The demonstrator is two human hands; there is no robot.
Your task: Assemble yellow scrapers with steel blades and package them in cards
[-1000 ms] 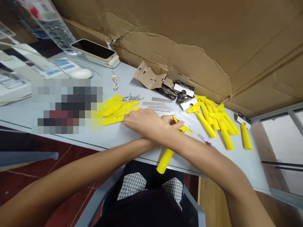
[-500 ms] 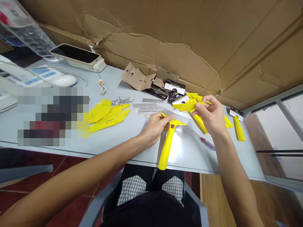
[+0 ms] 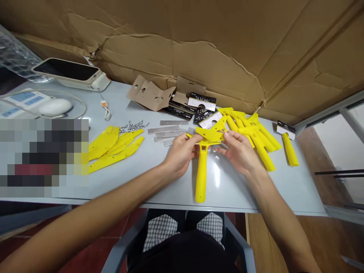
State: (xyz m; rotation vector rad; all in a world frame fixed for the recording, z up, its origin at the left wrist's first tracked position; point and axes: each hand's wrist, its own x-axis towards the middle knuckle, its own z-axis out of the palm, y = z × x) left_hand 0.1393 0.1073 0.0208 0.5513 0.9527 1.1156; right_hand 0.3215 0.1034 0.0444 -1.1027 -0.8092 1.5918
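My left hand point(image 3: 180, 154) is closed on the head of a yellow scraper handle point(image 3: 201, 174), whose grip points down toward the table's front edge. A flat yellow cover plate point(image 3: 209, 134) lies over that head, slightly tilted. My right hand point(image 3: 240, 151) pinches the plate's right end between thumb and fingers. The left thumb reaches the plate's left part. The plate and my fingers hide most of the head, and I cannot tell whether a blade is under it. Several thin metal blades point(image 3: 168, 132) lie just beyond my left hand.
Left are several loose yellow plates point(image 3: 113, 146) and a heap of screws point(image 3: 135, 126). More yellow handles point(image 3: 263, 146) and a carded scraper point(image 3: 290, 151) lie right. Behind are black-and-white cards point(image 3: 201, 101), brown cardboard packaging point(image 3: 150, 94), a phone point(image 3: 66, 70) and a tall cardboard wall point(image 3: 216, 22).
My right hand has moved left and toward me, bringing the yellow plate onto the scraper head. The handle now points straighter down. The screwdriver is out of sight, and the view has shifted right.
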